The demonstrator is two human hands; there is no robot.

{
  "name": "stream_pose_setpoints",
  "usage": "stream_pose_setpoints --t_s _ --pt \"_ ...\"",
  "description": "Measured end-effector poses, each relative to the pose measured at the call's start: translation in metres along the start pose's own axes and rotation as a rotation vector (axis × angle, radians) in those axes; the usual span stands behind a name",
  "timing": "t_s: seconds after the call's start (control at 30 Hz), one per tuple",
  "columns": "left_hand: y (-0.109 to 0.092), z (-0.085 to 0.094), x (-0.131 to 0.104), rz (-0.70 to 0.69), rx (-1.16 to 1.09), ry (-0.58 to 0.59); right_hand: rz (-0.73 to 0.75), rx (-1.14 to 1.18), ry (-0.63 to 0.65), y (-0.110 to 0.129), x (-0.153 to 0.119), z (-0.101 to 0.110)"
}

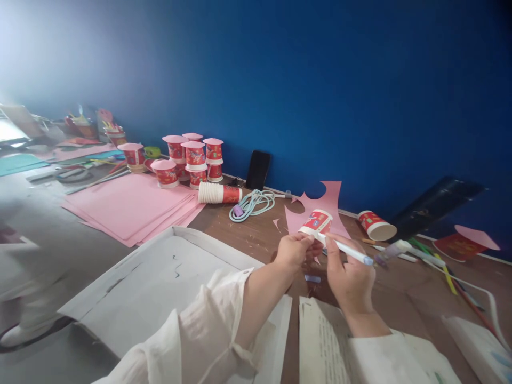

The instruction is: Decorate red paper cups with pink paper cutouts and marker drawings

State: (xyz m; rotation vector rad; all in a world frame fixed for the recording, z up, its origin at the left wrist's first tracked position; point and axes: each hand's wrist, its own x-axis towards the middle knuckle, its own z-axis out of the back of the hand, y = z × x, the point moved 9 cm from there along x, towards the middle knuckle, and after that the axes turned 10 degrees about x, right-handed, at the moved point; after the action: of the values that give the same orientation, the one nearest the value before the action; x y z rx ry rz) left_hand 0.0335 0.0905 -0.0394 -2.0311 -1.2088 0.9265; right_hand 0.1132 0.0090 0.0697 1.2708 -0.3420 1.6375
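Note:
A red patterned paper cup [319, 220] is held in my left hand [295, 250], whose fingers close round its white rim. The cup is tilted, its base pointing up and away. My right hand [352, 274] grips a white pen [350, 251] with a bluish end; its tip side meets the cup near the rim. Behind the cup lies a cut pink paper sheet [332, 196] with curved notches. A small purple cap-like piece [312, 278] rests on the brown table [256, 234] below my hands.
Cups topped with pink discs [196, 157] stand at the back left, beside pink sheets [128, 205] and nested cups [220, 193]. A cable [256, 205] and phone [258, 169] are near the wall. A loose cup [376, 225] and pens lie right; an open book [324, 338] is in front.

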Motion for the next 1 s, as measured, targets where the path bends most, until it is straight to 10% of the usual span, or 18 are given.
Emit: stream_pose_setpoints --t_s 1.0 --pt "-0.0047 -0.0036 -0.0098 0.022 -0.007 0.019 -0.019 -0.095 -0.051 -0.0057 -0.0014 0.0062"
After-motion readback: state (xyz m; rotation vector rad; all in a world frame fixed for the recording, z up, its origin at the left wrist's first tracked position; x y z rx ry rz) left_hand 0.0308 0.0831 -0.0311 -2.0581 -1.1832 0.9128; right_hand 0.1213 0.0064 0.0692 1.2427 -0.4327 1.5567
